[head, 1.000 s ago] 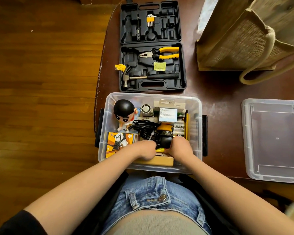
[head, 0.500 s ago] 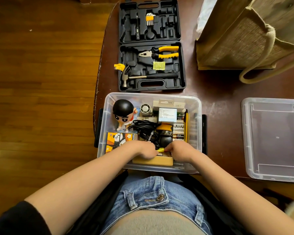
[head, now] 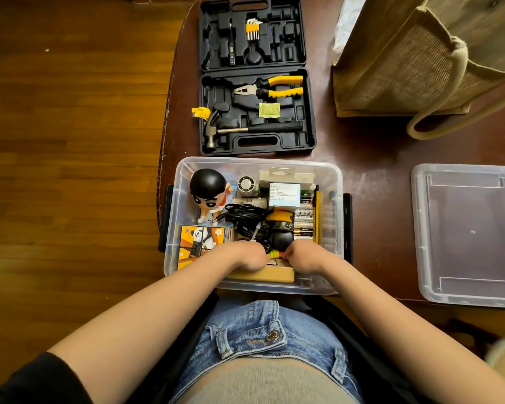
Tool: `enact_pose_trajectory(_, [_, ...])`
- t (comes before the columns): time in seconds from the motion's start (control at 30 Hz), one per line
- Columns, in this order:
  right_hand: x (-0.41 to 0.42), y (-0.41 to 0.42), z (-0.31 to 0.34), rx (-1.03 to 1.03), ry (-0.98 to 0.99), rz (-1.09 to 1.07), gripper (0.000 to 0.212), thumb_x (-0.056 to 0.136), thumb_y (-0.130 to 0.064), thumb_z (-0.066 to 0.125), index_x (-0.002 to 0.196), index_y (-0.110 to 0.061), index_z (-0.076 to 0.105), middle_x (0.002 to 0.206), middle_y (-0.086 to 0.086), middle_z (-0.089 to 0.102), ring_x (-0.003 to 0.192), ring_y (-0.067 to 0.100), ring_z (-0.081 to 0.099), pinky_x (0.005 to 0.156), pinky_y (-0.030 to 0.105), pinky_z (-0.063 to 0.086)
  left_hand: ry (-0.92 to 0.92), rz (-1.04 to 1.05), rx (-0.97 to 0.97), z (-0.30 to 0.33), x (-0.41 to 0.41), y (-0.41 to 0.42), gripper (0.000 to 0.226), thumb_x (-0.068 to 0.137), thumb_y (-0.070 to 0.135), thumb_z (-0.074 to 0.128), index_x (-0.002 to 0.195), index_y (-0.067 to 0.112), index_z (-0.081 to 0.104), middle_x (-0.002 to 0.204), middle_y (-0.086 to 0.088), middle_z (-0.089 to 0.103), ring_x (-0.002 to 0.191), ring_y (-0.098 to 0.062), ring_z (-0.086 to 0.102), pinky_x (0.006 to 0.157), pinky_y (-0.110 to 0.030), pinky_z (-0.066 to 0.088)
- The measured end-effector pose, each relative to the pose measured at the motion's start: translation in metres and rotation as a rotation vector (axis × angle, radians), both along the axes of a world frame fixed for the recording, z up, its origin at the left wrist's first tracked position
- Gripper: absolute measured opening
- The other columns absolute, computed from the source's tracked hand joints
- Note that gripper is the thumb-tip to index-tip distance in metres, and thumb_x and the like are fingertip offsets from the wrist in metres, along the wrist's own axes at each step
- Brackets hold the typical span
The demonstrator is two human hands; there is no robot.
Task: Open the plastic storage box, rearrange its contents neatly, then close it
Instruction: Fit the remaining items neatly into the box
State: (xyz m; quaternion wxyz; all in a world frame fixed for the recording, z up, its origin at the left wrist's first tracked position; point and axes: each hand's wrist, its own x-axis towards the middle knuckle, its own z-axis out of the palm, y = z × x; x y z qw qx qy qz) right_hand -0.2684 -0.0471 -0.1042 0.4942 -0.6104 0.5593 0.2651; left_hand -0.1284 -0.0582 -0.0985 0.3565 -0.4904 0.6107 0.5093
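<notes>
Plastic storage box (head: 184, 182): clear, lid off, sitting at the near edge of the bench (head: 370, 158), its near wall overhanging toward the person's lap. Step in hand, by judgement: rearranging the contents; opening is done, closing is not yet begun.

Contents: black-haired figurine (head: 207, 193) standing in the far left corner; panda-print box (head: 200, 237) lying along the left wall; coiled black cable (head: 245, 220) at centre; white labelled carton (head: 285, 193) at the far wall; batteries (head: 303, 220) and a yellow pencil-like stick (head: 317, 217) running along the right wall; flat wooden box (head: 268, 275) lying against the near wall.

Left hand (head: 245, 255) and right hand (head: 302, 256): both reaching into the near part of the box, above the wooden box, fingers curling downward around a small yellow-and-red item (head: 276, 253) showing between them. Whether either grip is actually closing on it cannot be told; the fingertips are hidden.

Next move, by judgement: seating that small item in a free gap without disturbing the cable.

Lid (head: 467, 234): lying on the bench, well apart to the right of the box. Open black tool case (head: 257, 141): lying just beyond the far wall of the box. Woven bag (head: 405, 62): standing at the far right of the bench.
</notes>
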Motion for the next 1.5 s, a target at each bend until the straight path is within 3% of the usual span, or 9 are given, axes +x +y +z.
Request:
enact_pose_trajectory(0.2, [0.001, 0.001, 0.004, -0.002, 0.000, -0.020, 0.024, 0.097, -0.010, 0.041, 0.093, -0.004, 0.064, 0.089, 0.010, 0.055, 0.082, 0.023, 0.049, 0.072, 0.027, 0.038, 0.014, 0.008, -0.036, -0.004, 0.004, 0.000, 0.044, 0.103, 0.030, 0.030, 0.109, -0.002, 0.060, 0.115, -0.018, 0.058, 0.094, -0.026, 0.052, 0.080, -0.029, 0.035])
enact_pose_trajectory(0.43, [-0.003, -0.002, 0.026, -0.075, 0.040, 0.001, 0.026, 0.091, -0.006, 0.044, 0.109, -0.007, 0.063, 0.095, 0.011, 0.060, 0.079, 0.023, 0.049, 0.066, 0.026, 0.038, 0.015, -0.018, -0.064, 0.000, 0.001, -0.002, 0.041, 0.102, 0.029, 0.032, 0.111, 0.000, 0.060, 0.103, -0.011, 0.056, 0.093, -0.024, 0.052, 0.080, -0.029, 0.036])
enact_pose_trajectory(0.6, [-0.003, -0.005, 0.042, -0.284, 0.192, -0.031, 0.026, 0.089, -0.005, 0.045, 0.064, -0.010, 0.040, 0.066, 0.002, 0.043, 0.066, 0.022, 0.046, 0.061, 0.029, 0.038, 0.062, 0.024, -0.280, 0.002, 0.000, 0.002, 0.039, 0.099, 0.028, 0.034, 0.118, 0.006, 0.060, 0.120, -0.012, 0.059, 0.105, -0.027, 0.056, 0.088, -0.033, 0.041])
enact_pose_trajectory(0.73, [0.003, -0.019, 0.041, -0.353, 0.241, -0.026, 0.009, 0.087, -0.001, 0.049, 0.082, -0.008, 0.053, 0.081, 0.006, 0.052, 0.074, 0.025, 0.055, 0.061, 0.028, 0.044, 0.045, -0.041, -0.272, 0.002, -0.001, -0.001, 0.043, 0.100, 0.034, 0.035, 0.131, 0.009, 0.053, 0.135, -0.013, 0.048, 0.119, -0.029, 0.050, 0.098, -0.037, 0.038])
enact_pose_trajectory(0.83, [0.008, -0.030, 0.034, -0.342, 0.281, 0.018, 0.021, 0.086, -0.001, 0.049, 0.104, -0.001, 0.060, 0.103, 0.012, 0.058, 0.090, 0.028, 0.062, 0.064, 0.029, 0.045, 0.071, -0.052, -0.234, 0.005, -0.002, -0.008, 0.044, 0.100, 0.032, 0.036, 0.134, 0.008, 0.049, 0.137, -0.013, 0.049, 0.121, -0.028, 0.049, 0.096, -0.033, 0.039])
enact_pose_trajectory(0.97, [0.007, -0.038, 0.023, -0.348, 0.313, 0.052, 0.019, 0.086, -0.002, 0.050, 0.101, -0.003, 0.062, 0.101, 0.010, 0.062, 0.084, 0.025, 0.060, 0.063, 0.028, 0.044, 0.168, 0.006, -0.255, 0.015, 0.002, -0.019, 0.040, 0.100, 0.029, 0.038, 0.132, 0.010, 0.052, 0.133, -0.011, 0.054, 0.118, -0.026, 0.051, 0.095, -0.032, 0.040])
enact_pose_trajectory(1.2, [0.018, -0.040, 0.013, -0.384, 0.439, -0.017, 0.040, 0.090, -0.003, 0.050, 0.129, 0.002, 0.046, 0.131, 0.019, 0.046, 0.111, 0.029, 0.057, 0.079, 0.031, 0.051, 0.327, 0.169, -0.457, 0.040, 0.011, -0.037, 0.033, 0.100, 0.024, 0.038, 0.126, 0.015, 0.056, 0.125, -0.006, 0.059, 0.109, -0.021, 0.055, 0.091, -0.031, 0.043])
enact_pose_trajectory(1.37, [0.013, -0.028, 0.005, -0.337, 0.459, 0.065, 0.031, 0.091, -0.004, 0.048, 0.121, -0.004, 0.056, 0.125, 0.013, 0.054, 0.108, 0.026, 0.059, 0.069, 0.028, 0.047, 0.442, 0.264, -0.650, 0.043, 0.009, -0.039, 0.033, 0.099, 0.017, 0.039, 0.127, 0.020, 0.055, 0.118, -0.004, 0.061, 0.102, -0.019, 0.057, 0.078, -0.025, 0.040])
enact_pose_trajectory(1.5, [0.015, -0.024, 0.003, -0.265, 0.431, 0.093, 0.026, 0.092, -0.007, 0.045, 0.112, -0.006, 0.061, 0.117, 0.009, 0.061, 0.103, 0.025, 0.060, 0.067, 0.028, 0.046, 0.388, 0.160, -0.629, 0.041, 0.007, -0.041, 0.037, 0.098, 0.016, 0.039, 0.133, 0.020, 0.050, 0.124, -0.004, 0.049, 0.107, -0.021, 0.053, 0.089, -0.030, 0.041])
